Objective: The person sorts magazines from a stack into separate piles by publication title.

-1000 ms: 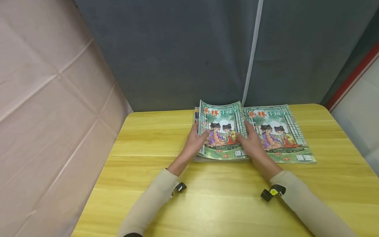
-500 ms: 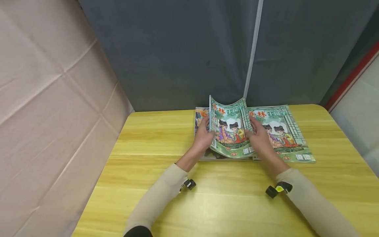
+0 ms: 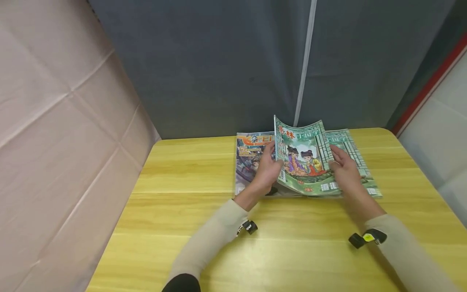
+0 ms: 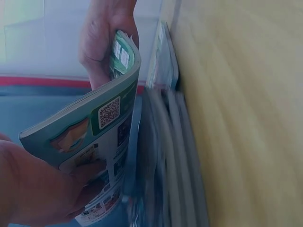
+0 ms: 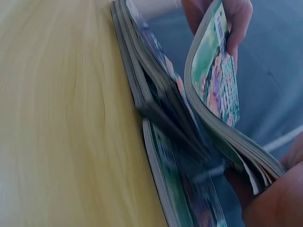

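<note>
Both hands hold a green-covered magazine (image 3: 304, 156) raised and bowed, its cover showing two drawn figures. My left hand (image 3: 268, 170) grips its left edge, thumb on the front; in the left wrist view the fingers press the back cover, which bears a QR code (image 4: 109, 113). My right hand (image 3: 346, 172) pinches the right edge, fingers behind. Beneath, on the left, lies a stack of magazines (image 3: 249, 162) with a purple-grey, orange-titled top cover. Partly hidden under the raised one, another green magazine (image 3: 354, 146) lies on the right.
The yellow wood-grain table (image 3: 193, 174) carries the magazines near its back edge. A dark grey curtain (image 3: 219, 73) stands behind it. A pale cloth wall (image 3: 65, 154) is at the left, and a red-edged white panel (image 3: 445, 121) at the right.
The held green magazine has lifted off the left stack and moved right, over the other green magazine. The purple-grey cover below has come into view. Both hands have moved right with it.
</note>
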`<state>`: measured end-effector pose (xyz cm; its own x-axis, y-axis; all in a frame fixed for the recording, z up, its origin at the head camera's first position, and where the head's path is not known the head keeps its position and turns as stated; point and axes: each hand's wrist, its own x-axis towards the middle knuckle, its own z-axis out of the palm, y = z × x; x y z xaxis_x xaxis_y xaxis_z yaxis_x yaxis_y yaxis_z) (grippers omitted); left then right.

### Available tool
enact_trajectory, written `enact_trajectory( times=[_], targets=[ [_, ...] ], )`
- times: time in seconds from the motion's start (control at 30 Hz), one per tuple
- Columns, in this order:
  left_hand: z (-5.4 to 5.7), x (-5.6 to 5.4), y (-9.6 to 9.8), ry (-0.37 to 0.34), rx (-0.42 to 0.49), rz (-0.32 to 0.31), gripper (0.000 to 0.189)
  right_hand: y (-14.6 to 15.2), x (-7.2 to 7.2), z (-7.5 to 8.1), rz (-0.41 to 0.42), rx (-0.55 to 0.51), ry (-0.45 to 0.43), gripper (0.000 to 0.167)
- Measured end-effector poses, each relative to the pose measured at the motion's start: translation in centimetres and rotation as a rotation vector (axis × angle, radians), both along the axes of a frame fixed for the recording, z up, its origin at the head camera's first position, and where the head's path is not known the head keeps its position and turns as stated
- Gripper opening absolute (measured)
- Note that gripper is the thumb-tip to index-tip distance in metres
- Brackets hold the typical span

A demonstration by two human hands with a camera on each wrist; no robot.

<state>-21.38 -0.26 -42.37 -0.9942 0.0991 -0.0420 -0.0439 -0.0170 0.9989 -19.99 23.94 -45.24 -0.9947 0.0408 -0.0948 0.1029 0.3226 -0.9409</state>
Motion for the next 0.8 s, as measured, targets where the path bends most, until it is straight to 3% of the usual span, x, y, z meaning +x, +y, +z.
enact_trajectory(
  times=[0.17, 0.37, 0.8],
  targets=[
    [-0.1, 0.5, 2.3, -0.006, 0.017, -0.022, 0.079, 2.6, 0.6, -0.2, -0.011, 0.064, 0.012, 0.059],
    [-0.6, 0.9, 4.3, -0.025, -0.015, -0.062, 0.080, 4.7, 1.3, -0.4, -0.027, 0.048, -0.035, 0.059],
    [-0.7, 1.0, 7.3, -0.076, 0.042, -0.035, 0.091, 6.9, 2.0, -0.6, -0.099, -0.049, -0.037, 0.059]
  ],
)
